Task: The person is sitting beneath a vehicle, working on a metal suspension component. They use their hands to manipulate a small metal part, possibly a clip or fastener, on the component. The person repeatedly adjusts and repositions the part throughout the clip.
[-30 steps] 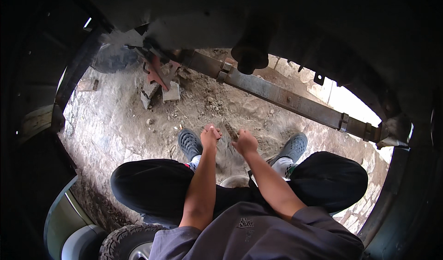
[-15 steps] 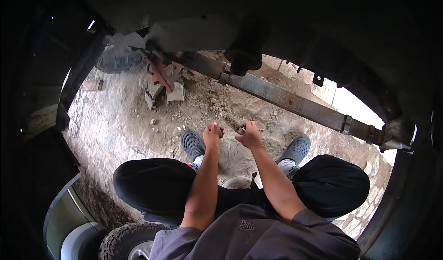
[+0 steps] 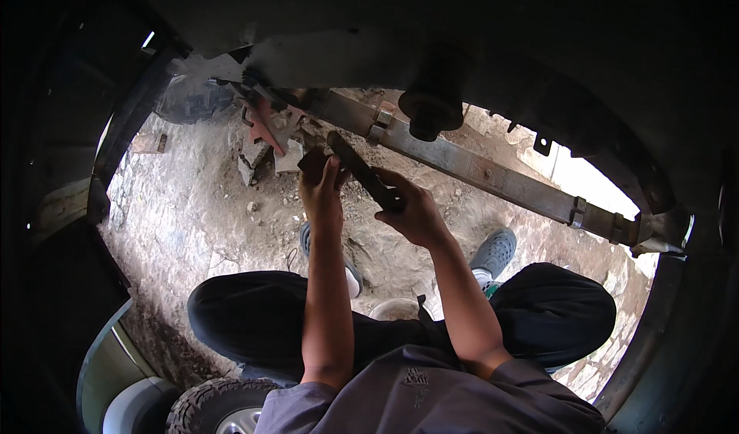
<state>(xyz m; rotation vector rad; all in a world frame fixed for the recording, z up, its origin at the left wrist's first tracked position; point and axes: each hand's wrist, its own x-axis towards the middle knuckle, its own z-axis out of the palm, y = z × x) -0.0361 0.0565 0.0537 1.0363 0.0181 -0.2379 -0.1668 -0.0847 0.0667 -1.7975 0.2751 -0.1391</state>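
My right hand [image 3: 412, 212] is closed round the lower end of a long, narrow dark bar-shaped tool [image 3: 356, 164]. The tool slants up and to the left, its far end rising past my left fingers. My left hand [image 3: 323, 191] grips a small dark block-like piece [image 3: 312, 159], held close beside the tool. Shade hides the exact kind of both things. Both hands are raised above the dirt floor, between my knees and the metal bar overhead.
A leaf spring [image 3: 462, 160] crosses ahead of me, with a dark cylindrical part [image 3: 431, 110] hanging near it. Beyond lie a red metal stand [image 3: 265, 130], broken blocks [image 3: 289, 157] and a tyre [image 3: 192, 101]. Another wheel [image 3: 215, 407] stands at lower left. Dark bodywork surrounds the view.
Both hands have risen away from the floor, bringing the tool and the block-like piece up with them. My left foot has shifted or become more covered by my arm.
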